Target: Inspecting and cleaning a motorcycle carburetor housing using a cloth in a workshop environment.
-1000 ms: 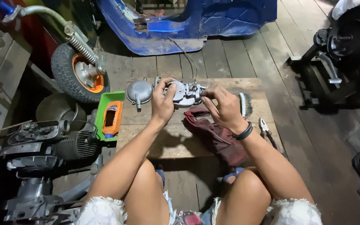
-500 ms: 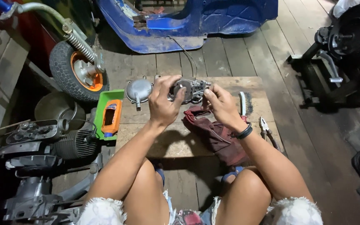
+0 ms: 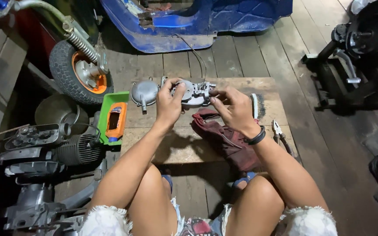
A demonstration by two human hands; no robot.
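Person seated on a dark wooden plank floor [image 3: 241,61], legs either side of a low bare-wood counter [image 3: 176,144].

Left hand [image 3: 169,105] wrapped around the left end of a grey metal engine part [image 3: 193,94], fingers curled over its round face. Right hand [image 3: 232,107] pinches the part's right end, thumb and fingertips closed on it, black band on the wrist. Part is held just above the counter's far edge, not resting.

On the counter: grey round cover [image 3: 144,92] just left of the left hand, dark red rag [image 3: 224,135] under the right forearm, wire brush [image 3: 255,105] behind the right hand, pliers [image 3: 281,135] at the right edge.

Green tray [image 3: 106,109] with an orange tool in it sits off the counter's left side. Small wheel with orange hub [image 3: 77,72] far left, finned engine [image 3: 73,148] lower left, blue scooter body [image 3: 197,22] at top, dark engine assembly [image 3: 364,48] far right. Lighting dim, corners in shadow.
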